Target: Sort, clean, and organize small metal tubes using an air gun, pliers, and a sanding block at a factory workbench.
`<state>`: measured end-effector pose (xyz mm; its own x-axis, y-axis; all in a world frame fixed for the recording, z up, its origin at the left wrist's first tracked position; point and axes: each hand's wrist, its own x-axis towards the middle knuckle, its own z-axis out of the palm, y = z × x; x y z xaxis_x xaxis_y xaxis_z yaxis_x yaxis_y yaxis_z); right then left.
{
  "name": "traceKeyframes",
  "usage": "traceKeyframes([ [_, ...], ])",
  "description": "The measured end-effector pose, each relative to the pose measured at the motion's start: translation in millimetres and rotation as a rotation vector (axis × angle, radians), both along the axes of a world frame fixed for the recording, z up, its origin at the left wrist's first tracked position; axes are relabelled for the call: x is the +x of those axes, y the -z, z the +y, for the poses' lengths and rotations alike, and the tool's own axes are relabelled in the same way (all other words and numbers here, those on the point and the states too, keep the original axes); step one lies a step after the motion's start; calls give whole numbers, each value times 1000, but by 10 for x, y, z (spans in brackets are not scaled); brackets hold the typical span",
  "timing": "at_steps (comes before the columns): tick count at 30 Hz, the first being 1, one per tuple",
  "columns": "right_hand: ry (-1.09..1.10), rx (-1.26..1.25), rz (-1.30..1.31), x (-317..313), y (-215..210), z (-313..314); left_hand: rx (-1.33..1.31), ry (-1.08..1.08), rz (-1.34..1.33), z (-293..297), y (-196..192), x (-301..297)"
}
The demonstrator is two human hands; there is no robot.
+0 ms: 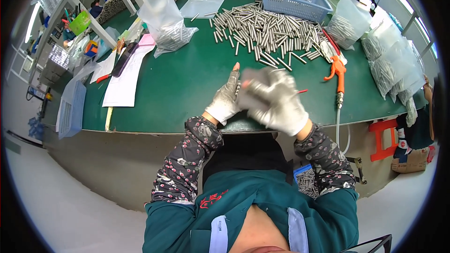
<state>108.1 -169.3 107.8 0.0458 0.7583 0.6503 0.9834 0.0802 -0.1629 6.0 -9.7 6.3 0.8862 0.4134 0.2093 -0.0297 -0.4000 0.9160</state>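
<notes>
My left hand (225, 97), in a worn whitish-grey glove with bare fingertips, is upright near the table's front edge, its visible fingers stretched forward. Close against its right side is my right hand (280, 105), in a similar glove and smeared by motion. A dark grey patch shows at its fingers; I cannot tell whether that is soiled glove or something held. Beyond both hands spreads a heap of short metal pins (267, 30). To the right, an orange air blow gun (337, 71) lies on the green table (183, 89). A thin red stick (303, 91) pokes out beside my right hand.
Behind the heap stands a blue perforated basket (295, 1). Clear bags of pins (169, 33) sit at left, and more bags (391, 61) at right. Papers (123, 84) lie at left. An air hose (338, 122) hangs over the front edge; a red stool (382, 140) is beyond.
</notes>
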Motion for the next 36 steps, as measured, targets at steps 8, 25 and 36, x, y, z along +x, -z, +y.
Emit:
traceKeyframes([
  [8, -176, -16, -3, 1, -27, 73, 476, 127, -187, 269, 280, 107],
  [25, 267, -16, 125, 284, 126, 30, 129, -33, -162, -177, -392, -99],
  [36, 241, -119, 164, 166, 224, 70, -441, 21, -87, -125, -386, -211],
])
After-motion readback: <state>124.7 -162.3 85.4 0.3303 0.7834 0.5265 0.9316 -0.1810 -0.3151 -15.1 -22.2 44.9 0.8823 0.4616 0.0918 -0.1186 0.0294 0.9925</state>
